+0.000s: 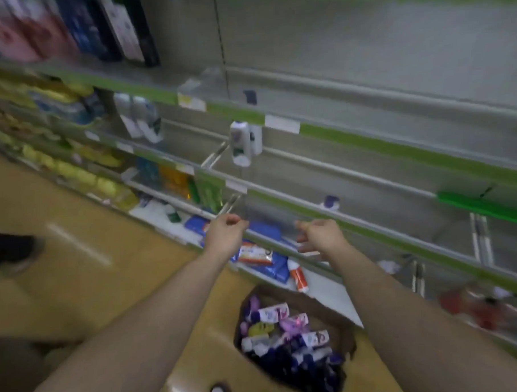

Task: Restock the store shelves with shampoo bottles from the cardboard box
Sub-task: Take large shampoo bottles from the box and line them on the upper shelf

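Head view: left hand (226,233), fingers curled in, and right hand (321,235), fingers loosely apart, hold nothing near the grey green-edged store shelves (397,151). Purple-and-white shampoo bottles (290,339) lie in the brown cardboard box (273,293) below.

A: How are my arms set?
B: Your bare left forearm (144,313) and bare right forearm (404,302) both reach forward, wide apart near you and closer at the wrists.
A: And the hands?
B: Your bare left hand (227,233) shows its back, fingers curled toward the palm, empty. Your bare right hand (321,236) is level with it, fingers loosely bent and pointing toward the left one, apart from it, also empty.
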Action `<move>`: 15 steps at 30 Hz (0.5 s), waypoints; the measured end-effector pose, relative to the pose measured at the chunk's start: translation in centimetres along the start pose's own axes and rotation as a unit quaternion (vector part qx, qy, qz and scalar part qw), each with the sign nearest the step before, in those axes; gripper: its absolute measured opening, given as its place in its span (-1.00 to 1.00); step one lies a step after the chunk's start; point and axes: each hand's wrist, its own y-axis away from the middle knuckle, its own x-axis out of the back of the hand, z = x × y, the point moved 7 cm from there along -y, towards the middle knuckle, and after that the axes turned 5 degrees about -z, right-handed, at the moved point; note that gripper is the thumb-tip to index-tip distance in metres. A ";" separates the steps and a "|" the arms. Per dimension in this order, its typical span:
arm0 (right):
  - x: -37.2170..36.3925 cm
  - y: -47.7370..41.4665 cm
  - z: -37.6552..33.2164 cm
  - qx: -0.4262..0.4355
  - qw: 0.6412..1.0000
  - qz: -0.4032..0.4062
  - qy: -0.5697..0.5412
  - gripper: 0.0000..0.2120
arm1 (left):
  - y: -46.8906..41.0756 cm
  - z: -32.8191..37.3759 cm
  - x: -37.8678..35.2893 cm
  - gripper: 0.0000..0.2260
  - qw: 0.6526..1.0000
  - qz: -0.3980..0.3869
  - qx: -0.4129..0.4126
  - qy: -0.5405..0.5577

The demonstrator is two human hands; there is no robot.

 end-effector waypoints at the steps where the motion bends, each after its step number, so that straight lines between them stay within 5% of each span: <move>1: -1.2 -0.7 1.7 -0.017 1.000 -0.010 -0.004 -0.82 | -0.4 -1.9 -0.7 -0.87 1.000 -0.009 0.014 0.007; 15: -15.1 -17.9 35.5 -0.168 0.981 -0.051 0.089 -0.83 | -9.6 -36.3 -14.8 -0.93 0.981 -0.071 0.180 0.005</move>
